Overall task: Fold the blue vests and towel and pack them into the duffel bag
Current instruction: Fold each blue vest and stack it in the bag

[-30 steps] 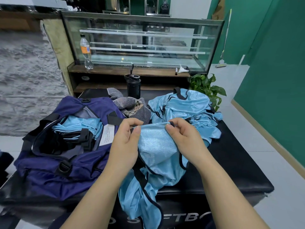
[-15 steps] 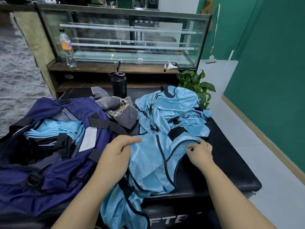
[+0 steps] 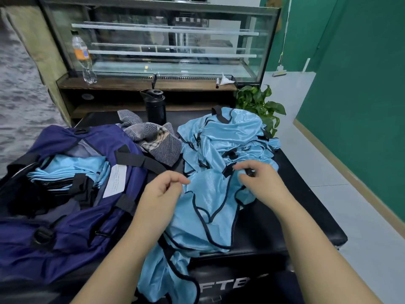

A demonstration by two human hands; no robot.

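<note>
Both hands work one vest [image 3: 208,207] that lies lengthwise toward the person: left hand [image 3: 161,194] pinches its left top edge, right hand [image 3: 260,183] its right strap, bag [image 3: 72,227] nearer the left.

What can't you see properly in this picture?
- Head view: the white label on the navy fabric duffel bag; its print is too small to read.
- Head view: white lettering on the black case front, partly covered by the hanging light blue mesh vest and a forearm.
- Head view: how many folded blue vests are packed; bag straps cover them.
- Head view: whether the right hand pinches fabric; fingertips blurred.
</note>
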